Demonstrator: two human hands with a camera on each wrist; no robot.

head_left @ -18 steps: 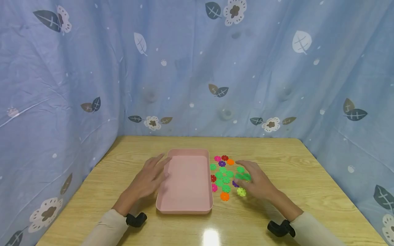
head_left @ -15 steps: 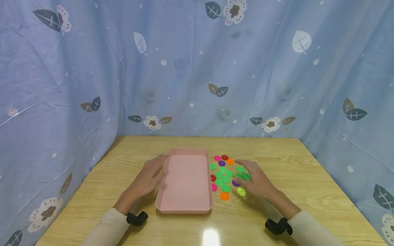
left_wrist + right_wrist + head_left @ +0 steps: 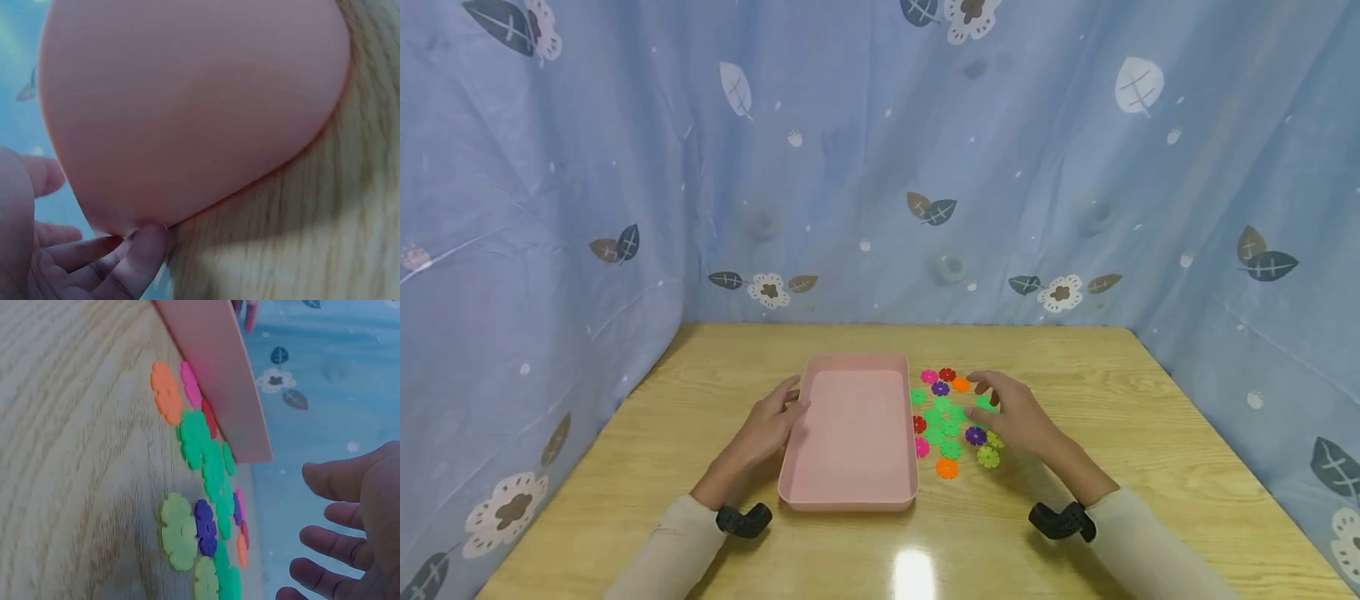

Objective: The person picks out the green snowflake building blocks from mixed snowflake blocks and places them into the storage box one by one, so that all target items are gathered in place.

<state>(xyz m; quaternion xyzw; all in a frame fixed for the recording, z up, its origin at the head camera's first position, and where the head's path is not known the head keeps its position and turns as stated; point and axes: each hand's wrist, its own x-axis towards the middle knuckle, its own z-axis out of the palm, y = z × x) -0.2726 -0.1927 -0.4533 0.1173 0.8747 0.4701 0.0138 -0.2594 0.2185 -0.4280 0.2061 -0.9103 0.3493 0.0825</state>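
Note:
A shallow pink tray [image 3: 859, 504] lies on the wooden table. My left hand [image 3: 769, 427] pinches its left rim; in the left wrist view the thumb [image 3: 149, 247] lies over the edge while the other fingers stay outside. Right of the tray are several flat flower-shaped plastic discs, mostly green [image 3: 951, 448], with an orange disc [image 3: 947, 468], a purple disc [image 3: 976, 436] and a yellow-green disc [image 3: 179, 532] among them. Above the right side of these discs hovers my right hand [image 3: 1017, 421], holding nothing, fingers loosely bent and apart from the thumb. It hides some green discs in the head view.
A blue curtain [image 3: 865, 167] with leaf and flower prints surrounds the back and sides of the table [image 3: 1150, 467]. Pink discs [image 3: 921, 447] and a red disc [image 3: 918, 424] lie close against the tray's right wall.
The head view has tipped down slightly. My left fingers have drawn from over the tray to its rim and now pinch it. My right hand has shifted slightly, uncovering the purple disc.

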